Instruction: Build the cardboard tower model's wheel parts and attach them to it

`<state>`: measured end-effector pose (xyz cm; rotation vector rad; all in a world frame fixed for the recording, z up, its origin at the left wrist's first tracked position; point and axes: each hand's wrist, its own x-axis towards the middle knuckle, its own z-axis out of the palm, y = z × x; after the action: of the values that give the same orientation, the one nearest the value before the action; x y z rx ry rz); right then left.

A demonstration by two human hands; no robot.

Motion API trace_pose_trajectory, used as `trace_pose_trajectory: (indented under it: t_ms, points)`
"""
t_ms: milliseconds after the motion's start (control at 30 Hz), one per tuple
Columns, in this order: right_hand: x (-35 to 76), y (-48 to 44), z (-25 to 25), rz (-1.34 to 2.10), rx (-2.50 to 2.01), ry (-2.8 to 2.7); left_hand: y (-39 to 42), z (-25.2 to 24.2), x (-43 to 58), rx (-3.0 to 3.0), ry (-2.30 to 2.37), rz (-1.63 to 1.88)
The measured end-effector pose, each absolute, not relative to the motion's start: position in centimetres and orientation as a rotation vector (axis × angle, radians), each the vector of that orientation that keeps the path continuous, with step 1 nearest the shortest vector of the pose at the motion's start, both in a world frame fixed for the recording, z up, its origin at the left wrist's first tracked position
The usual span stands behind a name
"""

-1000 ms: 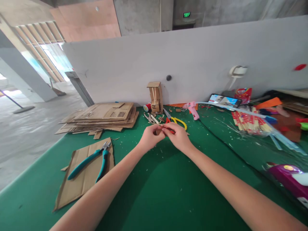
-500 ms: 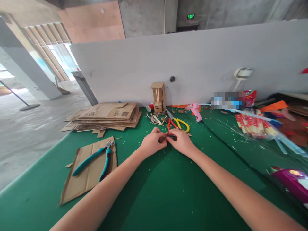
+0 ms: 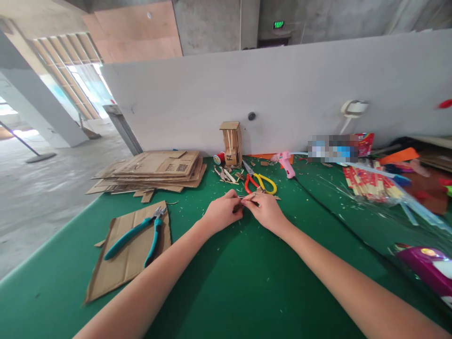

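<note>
My left hand (image 3: 224,210) and my right hand (image 3: 265,210) meet above the green table, both with fingers closed in a pinch. Between the fingertips is a small thin tan piece (image 3: 250,197), mostly hidden, perhaps cardboard. Just beyond my right hand lie scissors (image 3: 265,182) with one yellow and one red handle, blades pointing away. Behind my hands are small wood and cardboard scraps (image 3: 225,175). A little upright cardboard structure (image 3: 231,143) stands against the partition, with a red spool (image 3: 219,158) beside it.
Teal-handled pliers (image 3: 153,235) rest on a cardboard sheet (image 3: 129,256) at left. Behind them is a cardboard stack (image 3: 158,167). A pink glue gun (image 3: 286,165) trails a black cord rightward. Bagged sticks (image 3: 370,183) and a purple device (image 3: 425,268) are at right.
My fingers have shifted around the small piece; its tan side now shows by my right fingertips, where a darker brown edge showed before. Both hands stay in nearly the same place.
</note>
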<state>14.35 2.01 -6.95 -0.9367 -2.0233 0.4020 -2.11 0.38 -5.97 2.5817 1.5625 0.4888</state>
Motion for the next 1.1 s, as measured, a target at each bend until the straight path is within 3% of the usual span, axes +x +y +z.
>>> trace_pose_trajectory:
  t_ms: [233,600,733,1100]
  points:
    - [17.2,1.6,-4.8,0.315,-1.097,-1.785,0.1,-6.2,-2.4,2.643,1.500,0.528]
    - [17.1,1.3,-6.7,0.773,-1.039,-1.709,0.9,-6.3,-3.0,2.241,1.340,0.883]
    - [16.9,0.5,-6.8,0.919,-0.977,-1.670,1.1,-6.3,-3.2,2.102,1.359,0.866]
    - [15.8,-0.6,-6.7,0.401,-0.943,-2.175,1.6,-6.7,-3.6,2.134,1.345,0.855]
